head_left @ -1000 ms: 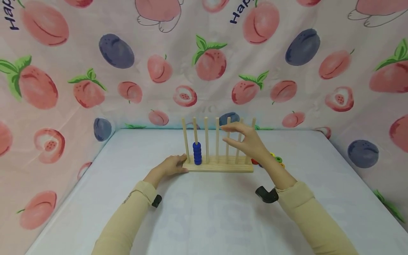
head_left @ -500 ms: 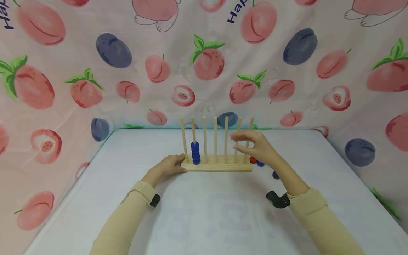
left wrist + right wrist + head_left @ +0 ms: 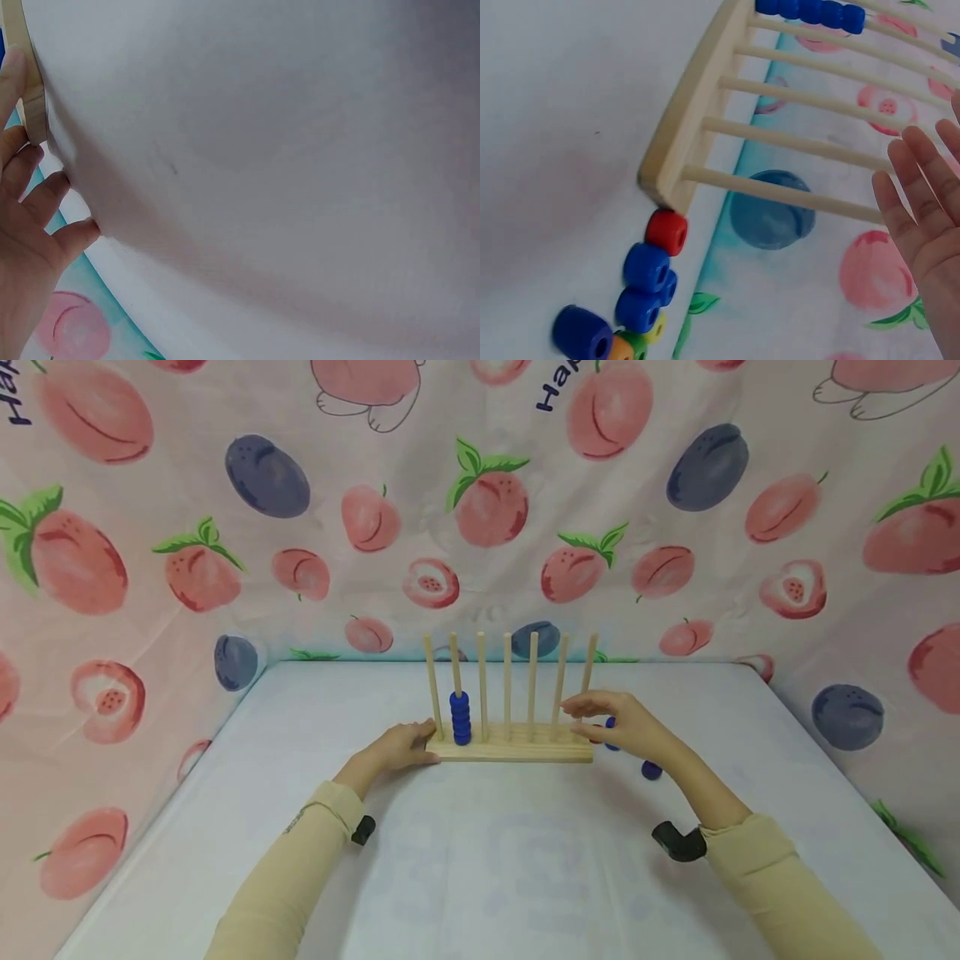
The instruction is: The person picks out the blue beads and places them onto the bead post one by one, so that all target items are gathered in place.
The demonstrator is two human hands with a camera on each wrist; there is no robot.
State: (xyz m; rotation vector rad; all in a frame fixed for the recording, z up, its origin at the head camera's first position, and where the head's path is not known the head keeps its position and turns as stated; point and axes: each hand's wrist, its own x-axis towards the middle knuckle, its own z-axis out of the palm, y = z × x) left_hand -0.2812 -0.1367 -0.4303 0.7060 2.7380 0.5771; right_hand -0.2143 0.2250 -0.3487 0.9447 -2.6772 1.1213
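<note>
A wooden peg rack (image 3: 510, 753) with several upright pegs stands on the table in the head view. Blue beads (image 3: 461, 718) are stacked on its second peg from the left. My left hand (image 3: 390, 747) holds the rack's left end; in the left wrist view, one finger (image 3: 11, 75) lies against the wood while other fingertips touch the cloth. My right hand (image 3: 630, 725) hovers by the rightmost peg, thumb and fingers apart, with nothing between them. Just past the rack's right end lie a red bead (image 3: 667, 232), blue beads (image 3: 646, 266) and a dark blue bead (image 3: 582, 332).
Green (image 3: 634, 343), yellow (image 3: 656, 328) and orange (image 3: 620, 349) beads lie farther along the same row, partly cut off in the right wrist view. A white cloth (image 3: 495, 860) covers the table. Fruit-printed fabric (image 3: 322, 552) rises behind the rack.
My right hand has moved right and down from beside the middle pegs to the rack's right end. The left hand keeps its place on the rack, and the stacked blue beads look unchanged.
</note>
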